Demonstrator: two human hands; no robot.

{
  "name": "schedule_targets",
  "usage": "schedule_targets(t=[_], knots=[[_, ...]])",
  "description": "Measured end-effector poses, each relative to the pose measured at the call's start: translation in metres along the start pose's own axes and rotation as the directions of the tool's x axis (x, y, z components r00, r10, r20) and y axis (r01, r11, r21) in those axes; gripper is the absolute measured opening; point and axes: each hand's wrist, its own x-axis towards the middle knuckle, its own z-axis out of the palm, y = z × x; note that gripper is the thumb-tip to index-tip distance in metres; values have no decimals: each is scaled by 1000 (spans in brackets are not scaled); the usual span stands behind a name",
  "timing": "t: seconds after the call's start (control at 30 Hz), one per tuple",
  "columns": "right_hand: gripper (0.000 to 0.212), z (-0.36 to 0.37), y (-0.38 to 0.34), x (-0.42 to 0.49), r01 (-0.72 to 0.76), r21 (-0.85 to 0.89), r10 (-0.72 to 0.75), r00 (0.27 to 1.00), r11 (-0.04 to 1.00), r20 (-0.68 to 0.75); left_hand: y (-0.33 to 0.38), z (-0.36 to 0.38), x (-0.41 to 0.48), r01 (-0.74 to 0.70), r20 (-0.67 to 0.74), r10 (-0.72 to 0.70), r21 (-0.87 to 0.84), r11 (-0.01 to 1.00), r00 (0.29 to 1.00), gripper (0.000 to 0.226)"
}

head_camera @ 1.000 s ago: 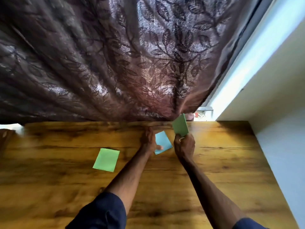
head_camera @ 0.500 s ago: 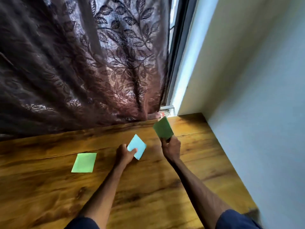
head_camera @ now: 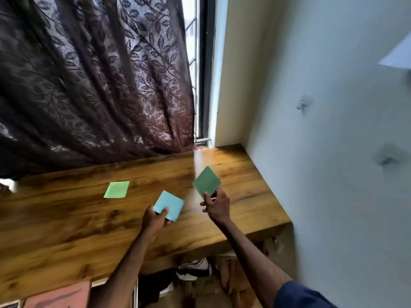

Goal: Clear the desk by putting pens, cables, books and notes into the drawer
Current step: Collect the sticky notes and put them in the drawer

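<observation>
Head view: we look down past both our forearms at a wooden desk [head_camera: 66, 218] fitted into a corner of the room

Left hand [head_camera: 155, 218]: our thumb lies on top of the blue note [head_camera: 170, 204] and the fingers curl under its near edge; the note is pinched between them

Blue note: over the middle of the desk, tilted like a diamond; we cannot tell whether its far corner touches the wood

Right hand [head_camera: 215, 205]: thumb and fingers are closed on the lower corner of the dark green note [head_camera: 206, 182]; the remaining fingers are loosely bent

Dark green note: raised off the desk and standing up from our fingers, tilted; it is just right of the blue note and apart from it

Light green note [head_camera: 116, 189]: flat on the desk to the left of both hands; nothing touches it

Curtain [head_camera: 89, 85]: dark, with a leaf pattern; it hangs behind the desk and its hem reaches the back edge

Window [head_camera: 195, 63]: a bright strip with a dark frame, right of the curtain

Wall [head_camera: 333, 130]: pale, along the right end of the desk

Sleeve [head_camera: 300, 294]: dark blue, on our right arm at the lower edge

Under the desk: blurred clutter, and a pinkish flat thing [head_camera: 57, 294] at the lower left; we cannot tell what these are
</observation>
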Motion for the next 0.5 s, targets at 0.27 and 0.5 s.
schedule_targets(t=[0.27, 0.5], knots=[[18, -60, -10, -117, -40, -91, 51, 992, 995, 118, -21, -22, -120, -42, -12, 41, -87, 995, 999, 28], [23, -37, 11, -190, -71, -259, 122, 975, 963, 188, -50, -57, -184, 50, -7, -52, -154, 987, 999, 26]])
